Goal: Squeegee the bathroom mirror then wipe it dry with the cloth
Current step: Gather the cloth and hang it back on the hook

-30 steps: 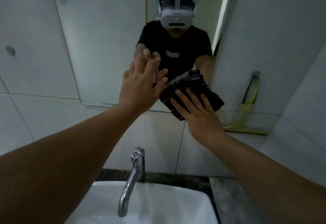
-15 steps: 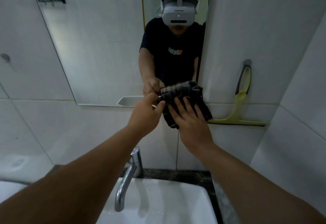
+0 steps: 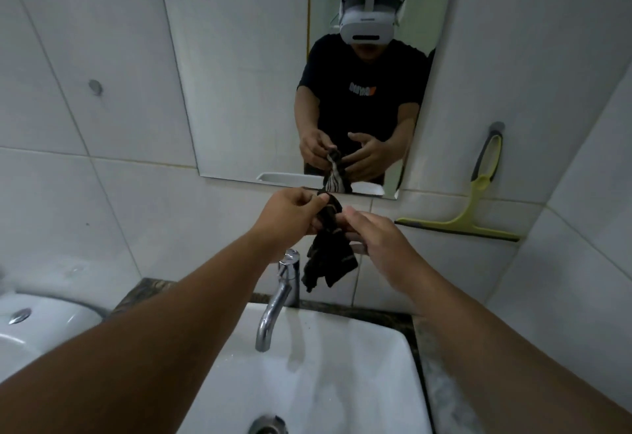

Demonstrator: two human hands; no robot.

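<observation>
A dark striped cloth (image 3: 328, 262) hangs bunched below the mirror (image 3: 239, 74), just above the faucet. My left hand (image 3: 290, 214) pinches its top end between thumb and fingers. To the right of the cloth, my right hand (image 3: 376, 238) has its fingers spread and curved, fingertips at the cloth's side without gripping it. The mirror's reflection shows the same: one hand pinching, the other cupped open. A green squeegee (image 3: 478, 194) hangs by its handle from a wall hook to the right of the mirror, blade down and touched by neither hand.
A chrome faucet (image 3: 278, 293) stands under the cloth, over a white sink (image 3: 359, 382). A dark stone counter (image 3: 441, 392) runs along the sink's right side. A white toilet tank (image 3: 41, 327) sits at the lower left. Tiled walls close in on the right.
My right hand pressed the cloth flat on the mirror's lower edge. Both hands have since come down off the glass, and the cloth now dangles from my left hand's pinch.
</observation>
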